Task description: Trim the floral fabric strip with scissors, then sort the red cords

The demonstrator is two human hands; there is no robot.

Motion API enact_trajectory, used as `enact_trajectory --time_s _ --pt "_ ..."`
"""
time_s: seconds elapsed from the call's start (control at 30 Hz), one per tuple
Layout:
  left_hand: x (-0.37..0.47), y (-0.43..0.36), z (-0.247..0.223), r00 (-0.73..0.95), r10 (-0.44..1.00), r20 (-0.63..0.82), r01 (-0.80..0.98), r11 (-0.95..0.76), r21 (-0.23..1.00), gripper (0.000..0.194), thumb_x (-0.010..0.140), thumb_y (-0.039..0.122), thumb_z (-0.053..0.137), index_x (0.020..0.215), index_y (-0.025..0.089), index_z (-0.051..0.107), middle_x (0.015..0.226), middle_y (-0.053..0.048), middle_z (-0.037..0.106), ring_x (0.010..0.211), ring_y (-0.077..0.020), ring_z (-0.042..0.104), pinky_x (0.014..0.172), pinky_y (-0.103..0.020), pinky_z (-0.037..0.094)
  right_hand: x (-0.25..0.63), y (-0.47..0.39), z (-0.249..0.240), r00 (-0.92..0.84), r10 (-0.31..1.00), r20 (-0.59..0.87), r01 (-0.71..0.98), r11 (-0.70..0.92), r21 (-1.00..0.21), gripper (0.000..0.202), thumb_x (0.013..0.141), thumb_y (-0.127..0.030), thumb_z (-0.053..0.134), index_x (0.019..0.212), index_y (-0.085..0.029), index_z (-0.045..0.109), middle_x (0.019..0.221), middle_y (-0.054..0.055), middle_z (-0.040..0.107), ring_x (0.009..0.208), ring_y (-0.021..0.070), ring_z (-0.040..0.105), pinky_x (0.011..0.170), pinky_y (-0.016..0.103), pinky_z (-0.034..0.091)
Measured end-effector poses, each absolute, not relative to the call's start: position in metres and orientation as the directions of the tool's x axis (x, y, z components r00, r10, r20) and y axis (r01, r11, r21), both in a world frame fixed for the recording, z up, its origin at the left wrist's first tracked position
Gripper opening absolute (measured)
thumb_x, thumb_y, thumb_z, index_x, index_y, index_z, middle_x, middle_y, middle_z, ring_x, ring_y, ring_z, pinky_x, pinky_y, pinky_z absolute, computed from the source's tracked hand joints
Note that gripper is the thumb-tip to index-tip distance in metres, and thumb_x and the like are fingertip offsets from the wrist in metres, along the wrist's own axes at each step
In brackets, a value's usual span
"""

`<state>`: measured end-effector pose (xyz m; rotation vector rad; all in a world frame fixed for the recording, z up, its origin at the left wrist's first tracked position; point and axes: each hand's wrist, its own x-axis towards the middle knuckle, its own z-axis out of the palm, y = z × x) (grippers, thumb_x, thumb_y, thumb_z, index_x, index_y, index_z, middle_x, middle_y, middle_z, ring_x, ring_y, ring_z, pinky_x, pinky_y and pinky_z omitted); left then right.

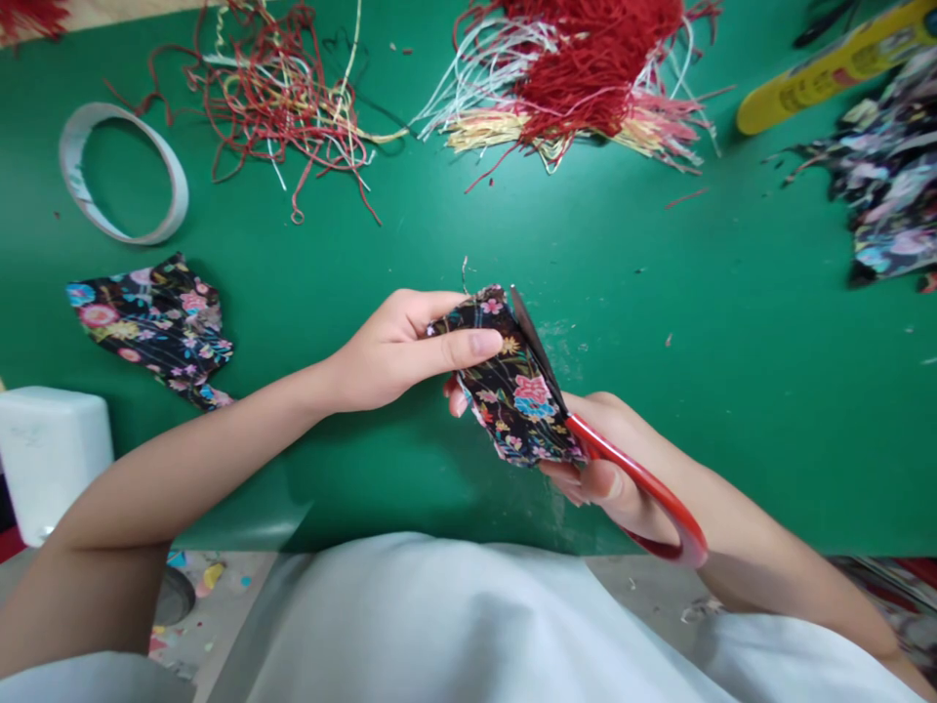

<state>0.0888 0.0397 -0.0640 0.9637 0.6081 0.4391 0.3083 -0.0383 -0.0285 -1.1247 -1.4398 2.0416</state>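
Floral cloth [534, 395] is between our two hands, raised a little in front of our body. Below it we see the green bench [747, 391], and at its far side a bundle of red strings [604, 63]. Our right hand [617, 418] has its fingers closed around the red-handled scissors [600, 446], whose blades lie along the cloth's edge. Our left hand [395, 342] clamps its fingers on the cloth, the thumb on top. Farther left lies a white ring [179, 187].

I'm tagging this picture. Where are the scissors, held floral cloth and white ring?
Scissors [601, 448]: head view, red handle near the blades.
Held floral cloth [524, 381]: head view, middle of its printed face.
White ring [71, 171]: head view, left rim.
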Motion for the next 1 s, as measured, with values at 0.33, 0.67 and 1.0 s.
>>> enact_trajectory --time_s 0.33,0.67,1.0 --pt "0.089 0.04 -0.063 0.749 0.605 -0.269 -0.06 0.467 0.882 0.043 0.088 0.06 0.069 0.086 0.017 0.069 0.064 0.0 0.069 0.047 -0.0105 0.062 0.046 -0.023 0.053 0.31 -0.042 -0.032 -0.6 0.703 -0.381 0.142 -0.375 -0.916 0.071 0.087 -0.088 0.043 0.063 -0.021 0.044 0.052 -0.006 0.041 0.05 0.0088 0.032 0.045 0.024 0.027" --pt "0.088 0.041 -0.062 0.776 0.573 -0.265 -0.074 0.499 0.864 0.04 0.088 0.056 0.072 0.084 0.016 0.068 0.068 -0.001 0.071 0.049 -0.0103 0.063 0.046 -0.022 0.053 0.311 -0.043 -0.038 -0.615 0.685 -0.39 0.077 -0.441 -0.894 0.064 0.089 -0.081 0.052 0.069 -0.02 0.051 0.053 -0.006 0.05 0.042 0.0065 0.043 0.039 0.02 0.032" --pt "0.086 0.041 -0.062 0.801 0.55 -0.238 -0.095 0.508 0.856 0.039 0.085 0.056 0.075 0.085 0.017 0.069 0.071 -0.001 0.071 0.048 -0.0097 0.062 0.047 -0.022 0.053 0.305 -0.046 -0.021 -0.458 0.796 -0.395 0.081 -0.405 -0.911 0.068 0.093 -0.084 0.038 0.084 -0.021 0.064 0.066 -0.001 0.055 0.052 0.0126 0.043 0.043 0.025 0.035"
